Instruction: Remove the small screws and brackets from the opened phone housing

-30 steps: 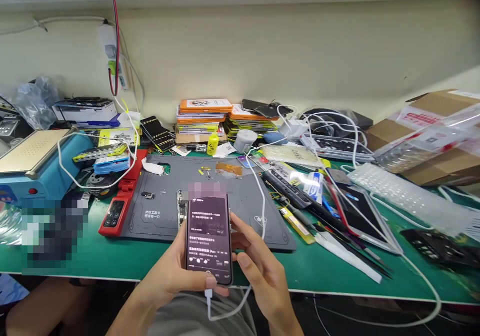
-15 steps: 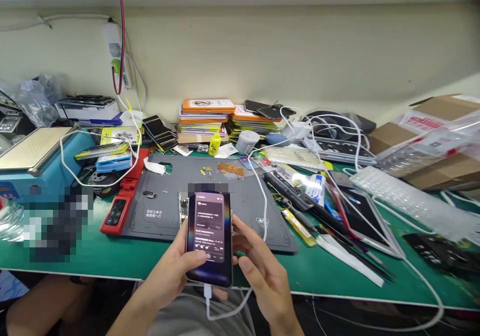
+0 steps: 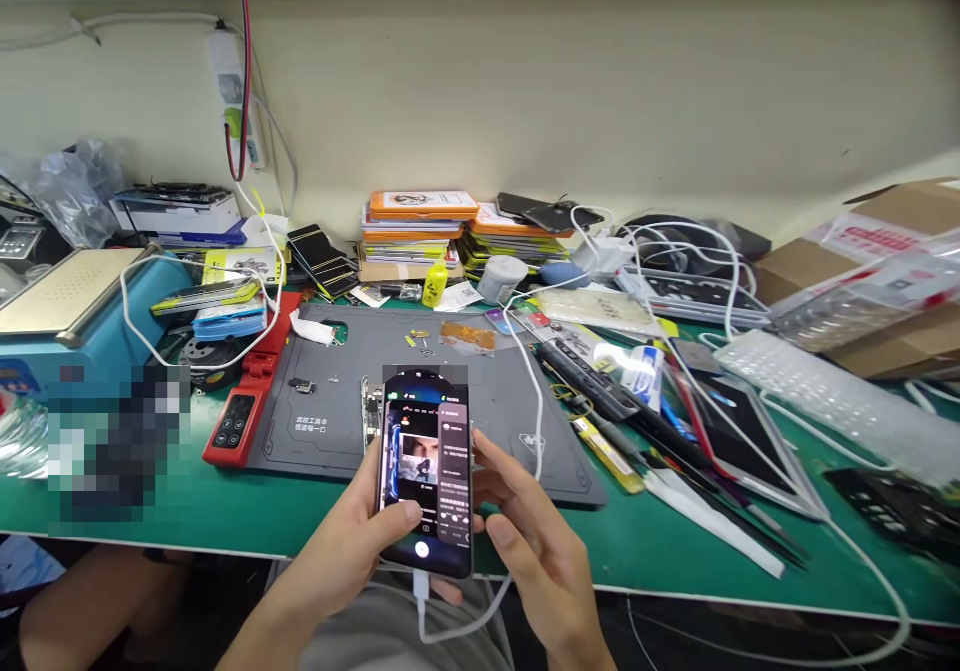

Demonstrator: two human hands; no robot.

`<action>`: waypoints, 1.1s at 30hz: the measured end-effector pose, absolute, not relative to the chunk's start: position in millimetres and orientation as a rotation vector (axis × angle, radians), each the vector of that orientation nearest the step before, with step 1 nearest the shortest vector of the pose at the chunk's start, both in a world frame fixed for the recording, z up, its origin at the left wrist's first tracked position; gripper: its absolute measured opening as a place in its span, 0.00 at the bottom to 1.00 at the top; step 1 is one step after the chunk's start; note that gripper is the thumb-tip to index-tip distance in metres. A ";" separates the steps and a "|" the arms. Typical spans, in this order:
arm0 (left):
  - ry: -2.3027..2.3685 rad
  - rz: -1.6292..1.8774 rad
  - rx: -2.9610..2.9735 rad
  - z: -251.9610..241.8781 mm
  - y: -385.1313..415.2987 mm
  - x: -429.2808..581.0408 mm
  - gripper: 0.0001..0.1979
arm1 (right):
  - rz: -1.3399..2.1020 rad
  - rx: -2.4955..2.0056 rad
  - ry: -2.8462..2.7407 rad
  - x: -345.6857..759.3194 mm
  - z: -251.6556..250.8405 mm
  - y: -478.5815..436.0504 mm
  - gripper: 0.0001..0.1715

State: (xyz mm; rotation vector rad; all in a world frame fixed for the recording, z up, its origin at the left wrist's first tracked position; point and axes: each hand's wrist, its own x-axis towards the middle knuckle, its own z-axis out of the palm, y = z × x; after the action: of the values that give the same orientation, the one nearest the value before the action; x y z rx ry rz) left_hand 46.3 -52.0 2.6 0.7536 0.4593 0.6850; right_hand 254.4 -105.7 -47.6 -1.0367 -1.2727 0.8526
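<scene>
A smartphone (image 3: 424, 461) with its screen lit is in my left hand (image 3: 356, 526), above the bench's front edge. The left thumb rests on the lower part of the screen; the other fingers are mostly hidden behind the phone. A white cable (image 3: 421, 591) is plugged into the phone's bottom end. Beside the phone's right edge is my right hand (image 3: 536, 541), thumb and fingers apart, fingertips close to the edge; whether they touch it I cannot tell. Behind the phone, a partly hidden circuit board (image 3: 371, 406) lies on the grey work mat (image 3: 450, 356).
A red device (image 3: 238, 421) borders the mat's left side, near a blue machine (image 3: 82, 326). Stacked orange cases (image 3: 420, 206) stand at the back. Tools, including a white-tipped one (image 3: 720, 526), a tablet (image 3: 739, 436) and bubble wrap (image 3: 840, 406) crowd the right. Another person's leg (image 3: 90, 606) shows lower left.
The phone screen has switched from one dark text page to several page cards side by side, the text card now at right. The left thumb stays on the glass; the view has shifted slightly.
</scene>
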 end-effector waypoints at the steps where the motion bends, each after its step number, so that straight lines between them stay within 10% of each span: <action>1: 0.460 0.683 0.752 3.6 -51.9 46.2 0.49 | 0.855 -1.038 -1.270 254.5 -47.7 -105.6 0.31; 33: 0.475 0.718 0.753 1.5 -51.5 41.3 0.36 | 0.840 -1.067 -1.210 248.2 -44.7 -106.8 0.30</action>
State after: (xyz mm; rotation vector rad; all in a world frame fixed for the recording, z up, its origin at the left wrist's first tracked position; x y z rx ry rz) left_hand 41.3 -51.5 1.5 0.7535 0.4754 0.7181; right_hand 248.2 -106.8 -44.7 -1.0668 -1.2099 0.8404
